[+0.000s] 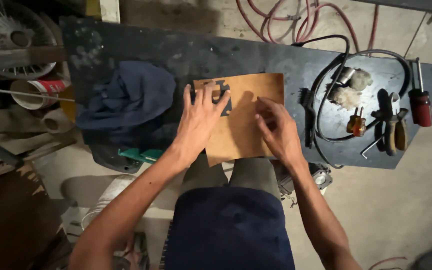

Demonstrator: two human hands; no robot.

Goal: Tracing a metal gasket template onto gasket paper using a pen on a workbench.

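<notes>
concrete floor shows all around a dark, stained counter [256, 55], with red hoses [296, 22] lying beyond its far edge. on the middle of the counter, reaching over the near edge, lies a brown sheet of cardboard [246, 135]. a flat dark part with a notched outline [224, 97] sits on the sheet near its far left corner. the left hand [201, 117] lies open and flat, fingers spread, pressing on that dark part and the sheet under it. the right hand [276, 127] rests on the right half of the sheet with its fingers curled down and fingertips touching the cardboard; it grips nothing that can be made out.

just left of the sheet a crumpled dark blue cloth [126, 100] is heaped toward the counter's left edge, and a green thing [141, 155] pokes out below it at the near left corner. toward the right edge a black cable [356, 65] loops around a wad of pale fluff [348, 95]. a black wire brush [306, 100] lies beside the sheet's right edge. further right lie small orange-handled screwdrivers [358, 122], pliers [396, 127], an allen key [373, 145] and a red-handled screwdriver [421, 100] near the far right corner.
</notes>
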